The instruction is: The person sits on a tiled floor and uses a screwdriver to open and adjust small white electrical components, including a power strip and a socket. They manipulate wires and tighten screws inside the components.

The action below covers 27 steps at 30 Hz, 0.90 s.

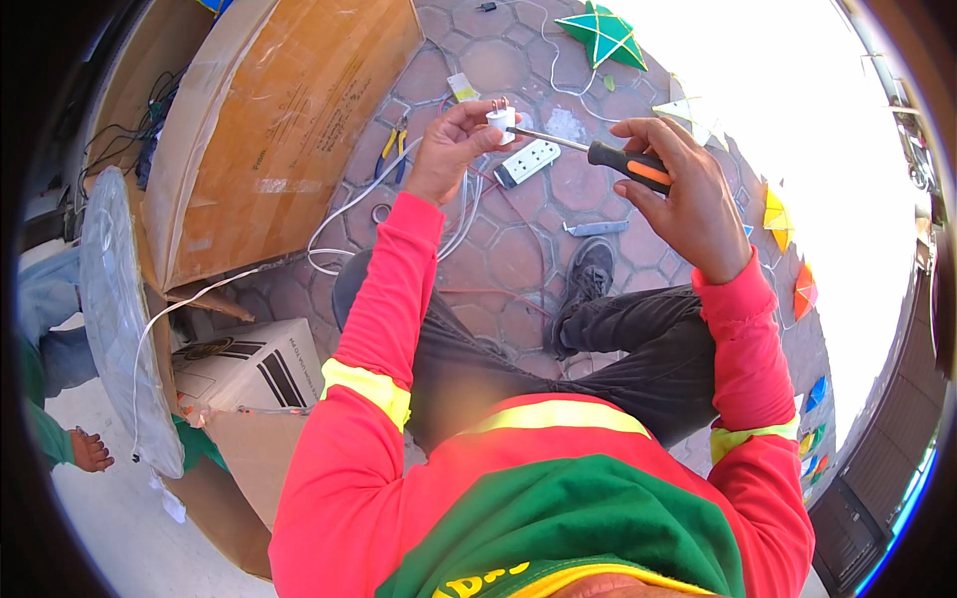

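Between the fingertips of my left hand (451,149) is a small white electrical plug (501,122), its metal prongs pointing up. My right hand (688,184) grips the black and orange handle of a screwdriver (628,163). The screwdriver's shaft reaches left, and its tip meets the side of the plug or lies right beside it; I cannot tell which. Below the plug, a white power strip (528,162) rests on the paving. Left of it lie yellow-and-blue-handled pliers (392,148), next to loops of white cable (461,224).
A large cardboard box (299,130) stands at the left, with a smaller carton (249,367) nearer me. A grey cutter-like tool (596,228) lies near my shoe. Star lanterns, one green (604,38), run along the right side. Another person's hand (90,450) shows at far left.
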### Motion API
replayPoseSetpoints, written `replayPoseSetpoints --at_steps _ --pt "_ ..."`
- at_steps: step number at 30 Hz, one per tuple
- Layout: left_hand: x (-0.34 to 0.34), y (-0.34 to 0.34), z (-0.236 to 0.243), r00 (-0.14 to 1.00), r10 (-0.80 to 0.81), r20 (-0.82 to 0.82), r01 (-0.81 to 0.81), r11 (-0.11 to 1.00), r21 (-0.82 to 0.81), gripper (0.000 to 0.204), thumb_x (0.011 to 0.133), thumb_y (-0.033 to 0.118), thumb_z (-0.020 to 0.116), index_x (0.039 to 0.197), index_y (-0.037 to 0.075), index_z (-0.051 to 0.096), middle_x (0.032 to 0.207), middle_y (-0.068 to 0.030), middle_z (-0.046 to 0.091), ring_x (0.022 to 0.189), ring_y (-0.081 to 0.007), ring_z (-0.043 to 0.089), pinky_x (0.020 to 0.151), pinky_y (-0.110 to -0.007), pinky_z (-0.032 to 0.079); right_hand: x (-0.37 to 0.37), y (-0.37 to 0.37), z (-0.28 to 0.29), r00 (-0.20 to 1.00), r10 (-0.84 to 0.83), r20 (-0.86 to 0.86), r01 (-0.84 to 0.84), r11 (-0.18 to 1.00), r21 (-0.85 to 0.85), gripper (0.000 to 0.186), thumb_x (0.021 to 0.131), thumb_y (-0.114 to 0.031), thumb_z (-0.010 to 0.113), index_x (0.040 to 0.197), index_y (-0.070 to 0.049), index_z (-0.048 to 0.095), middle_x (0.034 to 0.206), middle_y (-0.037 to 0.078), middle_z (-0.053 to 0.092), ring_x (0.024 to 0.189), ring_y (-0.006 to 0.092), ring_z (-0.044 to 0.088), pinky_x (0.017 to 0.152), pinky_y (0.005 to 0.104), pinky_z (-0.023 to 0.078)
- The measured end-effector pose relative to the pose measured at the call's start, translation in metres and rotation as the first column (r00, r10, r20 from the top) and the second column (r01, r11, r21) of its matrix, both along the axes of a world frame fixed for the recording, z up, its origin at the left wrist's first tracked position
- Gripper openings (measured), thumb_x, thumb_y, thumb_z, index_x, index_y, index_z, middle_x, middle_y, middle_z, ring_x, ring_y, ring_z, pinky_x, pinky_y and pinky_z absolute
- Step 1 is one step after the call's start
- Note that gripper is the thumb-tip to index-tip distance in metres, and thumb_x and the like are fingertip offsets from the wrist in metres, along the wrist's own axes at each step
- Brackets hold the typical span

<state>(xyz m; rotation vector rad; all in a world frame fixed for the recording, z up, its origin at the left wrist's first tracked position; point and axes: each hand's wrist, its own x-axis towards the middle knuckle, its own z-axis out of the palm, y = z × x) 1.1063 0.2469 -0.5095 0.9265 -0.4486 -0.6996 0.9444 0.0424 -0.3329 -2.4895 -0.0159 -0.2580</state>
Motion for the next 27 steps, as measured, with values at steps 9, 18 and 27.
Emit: replayPoseSetpoints --at_steps 9,18,27 --pt "-0.004 -0.002 0.002 0.991 -0.02 -0.13 0.013 0.998 -0.053 0.036 0.091 0.01 0.072 0.124 0.002 0.062 0.12 -0.0177 0.067 0.105 -0.0297 0.07 0.091 -0.037 0.059 0.006 -0.002 0.007 0.987 -0.047 0.154 0.081 0.972 -0.222 0.035 0.087 -0.006 0.076 0.117 -0.005 0.058 0.108 0.006 0.061 0.102 0.0168 0.065 0.089 0.0303 0.056" --pt "-0.024 -0.014 -0.005 0.944 -0.032 -0.328 0.001 0.995 -0.096 0.039 0.094 0.014 0.069 0.13 0.003 0.057 0.124 -0.0154 0.063 0.111 -0.0301 0.067 0.094 -0.034 0.059 0.015 0.005 0.01 0.931 -0.133 0.34 0.123 0.991 0.052 0.039 0.079 -0.005 0.074 0.117 -0.012 0.07 0.109 0.006 0.066 0.102 0.0184 0.064 0.083 0.0304 0.053" --pt "-0.039 -0.025 -0.007 0.915 -0.123 -0.385 0.067 0.986 -0.155 0.038 0.094 0.013 0.069 0.129 0.003 0.057 0.122 -0.016 0.064 0.111 -0.0295 0.067 0.093 -0.034 0.059 0.012 -0.008 0.006 0.93 -0.185 0.318 0.097 0.957 0.274 0.045 0.089 -0.003 0.072 0.132 -0.009 0.061 0.124 0.011 0.066 0.11 0.0211 0.067 0.09 0.032 0.057"
